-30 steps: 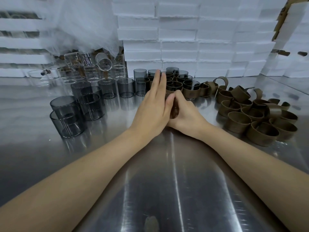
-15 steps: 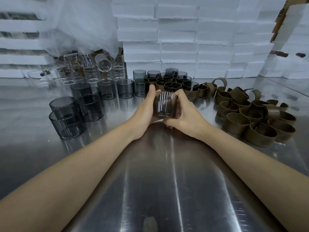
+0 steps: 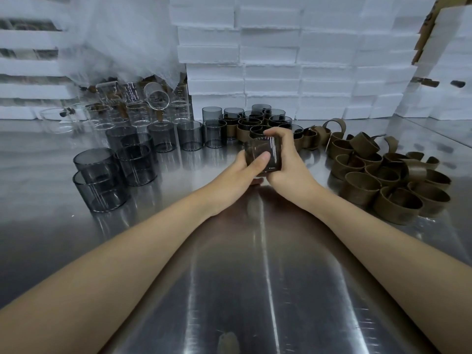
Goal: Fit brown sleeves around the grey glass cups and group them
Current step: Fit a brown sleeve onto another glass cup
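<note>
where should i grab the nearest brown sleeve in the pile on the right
Take the nearest brown sleeve by its top rim, coming from above. It stands upright with its opening facing up, at the pile's near edge, so a thumb inside and fingers outside can pinch the wall without disturbing its neighbours.

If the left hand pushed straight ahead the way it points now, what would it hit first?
Apart from the cup it holds, the left hand would probably first meet the sleeved cups grouped behind; depth is unclear.
</note>
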Action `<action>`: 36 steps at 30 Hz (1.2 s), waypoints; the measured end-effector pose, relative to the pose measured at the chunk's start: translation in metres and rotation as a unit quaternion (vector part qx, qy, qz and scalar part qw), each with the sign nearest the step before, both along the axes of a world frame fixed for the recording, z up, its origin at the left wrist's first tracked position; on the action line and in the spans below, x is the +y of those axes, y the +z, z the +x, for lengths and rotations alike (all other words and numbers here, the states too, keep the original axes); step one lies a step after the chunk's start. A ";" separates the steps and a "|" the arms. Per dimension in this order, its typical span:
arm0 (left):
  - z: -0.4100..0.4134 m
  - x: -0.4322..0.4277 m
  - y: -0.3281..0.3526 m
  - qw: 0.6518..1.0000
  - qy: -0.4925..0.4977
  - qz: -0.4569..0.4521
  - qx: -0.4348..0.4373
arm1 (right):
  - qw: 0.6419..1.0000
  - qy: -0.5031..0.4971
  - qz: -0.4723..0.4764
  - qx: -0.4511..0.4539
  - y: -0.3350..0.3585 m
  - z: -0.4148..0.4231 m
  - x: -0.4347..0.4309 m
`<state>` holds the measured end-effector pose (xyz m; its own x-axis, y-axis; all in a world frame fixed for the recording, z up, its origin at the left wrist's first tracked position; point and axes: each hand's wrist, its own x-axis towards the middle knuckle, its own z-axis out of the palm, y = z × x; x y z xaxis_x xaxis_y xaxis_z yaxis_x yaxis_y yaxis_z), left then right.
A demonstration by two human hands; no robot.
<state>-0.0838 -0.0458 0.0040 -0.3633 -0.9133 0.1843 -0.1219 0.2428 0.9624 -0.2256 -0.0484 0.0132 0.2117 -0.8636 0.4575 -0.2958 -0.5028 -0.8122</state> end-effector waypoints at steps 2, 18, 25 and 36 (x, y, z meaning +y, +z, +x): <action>-0.001 0.001 0.000 1.000 -0.001 -0.001 0.002 | 0.999 -0.028 -0.003 0.027 0.001 0.002 0.000; 0.005 -0.003 0.003 0.974 0.169 -0.003 0.149 | 0.967 -0.139 -0.056 0.208 0.006 0.009 0.011; 0.005 0.001 0.002 0.957 0.246 -0.152 -0.003 | 0.995 -0.046 0.080 -0.022 -0.006 0.036 0.025; -0.003 0.012 0.003 0.991 0.092 -0.097 -0.012 | 0.912 -0.076 0.182 -0.361 0.008 0.015 0.007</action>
